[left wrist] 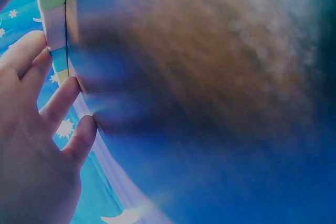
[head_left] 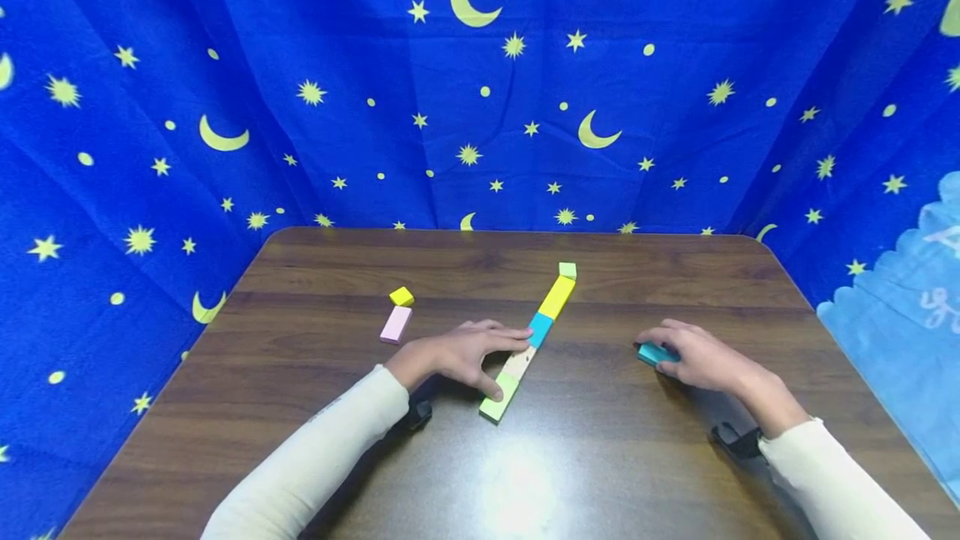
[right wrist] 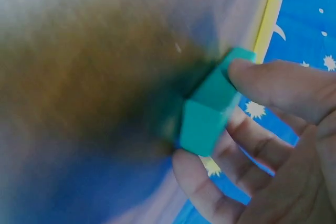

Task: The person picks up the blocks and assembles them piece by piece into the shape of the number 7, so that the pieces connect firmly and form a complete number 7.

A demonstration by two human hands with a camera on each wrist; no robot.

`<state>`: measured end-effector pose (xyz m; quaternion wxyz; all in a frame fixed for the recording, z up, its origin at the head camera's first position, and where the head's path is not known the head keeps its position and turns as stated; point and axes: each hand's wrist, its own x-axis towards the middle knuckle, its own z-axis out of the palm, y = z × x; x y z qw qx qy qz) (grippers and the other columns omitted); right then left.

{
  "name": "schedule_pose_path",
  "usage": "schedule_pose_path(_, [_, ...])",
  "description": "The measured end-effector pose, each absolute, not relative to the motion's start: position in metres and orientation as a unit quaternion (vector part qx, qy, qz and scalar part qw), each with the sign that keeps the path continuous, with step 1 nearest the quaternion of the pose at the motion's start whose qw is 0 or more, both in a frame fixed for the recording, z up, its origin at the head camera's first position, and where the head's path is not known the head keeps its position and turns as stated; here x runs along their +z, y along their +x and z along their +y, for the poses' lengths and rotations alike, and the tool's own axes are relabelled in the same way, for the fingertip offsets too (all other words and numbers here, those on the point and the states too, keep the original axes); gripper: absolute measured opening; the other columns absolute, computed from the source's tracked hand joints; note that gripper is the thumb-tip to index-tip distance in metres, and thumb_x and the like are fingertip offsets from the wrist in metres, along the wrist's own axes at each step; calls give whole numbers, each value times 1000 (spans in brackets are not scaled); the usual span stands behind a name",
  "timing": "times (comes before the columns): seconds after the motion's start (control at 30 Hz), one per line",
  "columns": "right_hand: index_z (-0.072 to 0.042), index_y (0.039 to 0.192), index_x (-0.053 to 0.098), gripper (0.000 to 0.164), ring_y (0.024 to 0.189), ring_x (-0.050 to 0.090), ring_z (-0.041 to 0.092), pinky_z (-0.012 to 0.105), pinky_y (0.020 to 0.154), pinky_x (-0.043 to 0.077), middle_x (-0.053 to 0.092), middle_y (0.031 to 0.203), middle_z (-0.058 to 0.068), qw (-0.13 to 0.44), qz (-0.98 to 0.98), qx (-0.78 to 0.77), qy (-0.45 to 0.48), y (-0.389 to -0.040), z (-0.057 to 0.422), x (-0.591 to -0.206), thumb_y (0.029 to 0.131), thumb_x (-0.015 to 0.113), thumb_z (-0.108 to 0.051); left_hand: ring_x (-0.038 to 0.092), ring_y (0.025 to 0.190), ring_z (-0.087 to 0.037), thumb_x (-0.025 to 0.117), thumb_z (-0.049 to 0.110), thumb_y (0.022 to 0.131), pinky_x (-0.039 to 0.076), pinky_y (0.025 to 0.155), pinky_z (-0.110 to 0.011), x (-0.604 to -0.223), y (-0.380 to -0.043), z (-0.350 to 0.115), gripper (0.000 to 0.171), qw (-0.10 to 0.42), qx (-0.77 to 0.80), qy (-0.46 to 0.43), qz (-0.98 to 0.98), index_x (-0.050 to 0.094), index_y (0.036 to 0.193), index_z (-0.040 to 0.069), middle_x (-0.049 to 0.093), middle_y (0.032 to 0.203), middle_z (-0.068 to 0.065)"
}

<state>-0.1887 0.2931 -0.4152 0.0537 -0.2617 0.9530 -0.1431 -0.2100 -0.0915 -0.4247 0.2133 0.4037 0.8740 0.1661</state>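
A row of wooden blocks slants across the table: a light green block (head_left: 495, 407) nearest, then a plain wood block (head_left: 519, 363), a blue block (head_left: 539, 330), a yellow block (head_left: 557, 299) and a small light green block (head_left: 567, 270) at the far end. My left hand (head_left: 468, 354) lies along the row's left side, its thumb on the near green block and fingertips by the blue and plain ones. Off to the right, my right hand (head_left: 705, 359) pinches a teal block (right wrist: 215, 98) between thumb and fingers, low at the tabletop.
Left of the row lie a pink block (head_left: 396, 325) and a small yellow block (head_left: 402, 297), close together. The brown wooden table (head_left: 315, 440) ends at a blue curtain (head_left: 360, 48) with moons and stars. Light blue fabric (head_left: 907, 315) hangs at the right.
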Motion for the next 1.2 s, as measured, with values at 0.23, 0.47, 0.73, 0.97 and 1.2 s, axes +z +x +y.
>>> schedule_pose_path(0.23, [-9, 121, 68, 35, 94, 62, 20, 41, 78, 53, 68, 109, 9, 42, 950, -137, -277, -206, 291, -398, 86, 68, -2, 24, 152, -29, 78, 42, 82, 18, 124, -56, -423, -211, -91, 83, 213, 158, 403, 876, 37, 154, 28, 22, 166, 14])
schedule_pose_path(0.47, [-7, 124, 67, 38, 89, 60, 17, 38, 76, 52, 67, 106, 8, 30, 947, -138, -289, -218, 287, -390, 86, 67, 0, 24, 152, -30, 78, 42, 83, 19, 124, -55, -422, -210, -90, 83, 215, 161, 401, 876, 37, 154, 27, 22, 166, 14])
schedule_pose_path(0.73, [-6, 131, 63, 42, 100, 63, 25, 47, 87, 55, 67, 117, 13, 25, 948, -161, -272, -234, 277, -397, 89, 65, -2, 23, 152, -30, 77, 43, 83, 18, 124, -57, -421, -209, -90, 83, 218, 159, 400, 876, 37, 154, 27, 22, 166, 14])
schedule_pose_path(0.97, [-5, 132, 61, 43, 108, 63, 31, 53, 91, 53, 65, 124, 18, 8, 944, -174, -280, -255, 261, -390, 90, 66, -3, 23, 152, -29, 77, 43, 83, 18, 124, -55, -422, -212, -90, 83, 215, 155, 404, 875, 37, 154, 28, 21, 166, 15])
schedule_pose_path(1.2, [-6, 130, 63, 41, 109, 62, 30, 51, 92, 52, 65, 125, 16, -7, 936, -186, -299, -274, 240, -391, 90, 65, -1, 25, 152, -28, 78, 42, 82, 19, 124, -54, -423, -210, -90, 83, 214, 159, 405, 875, 37, 154, 27, 23, 166, 14])
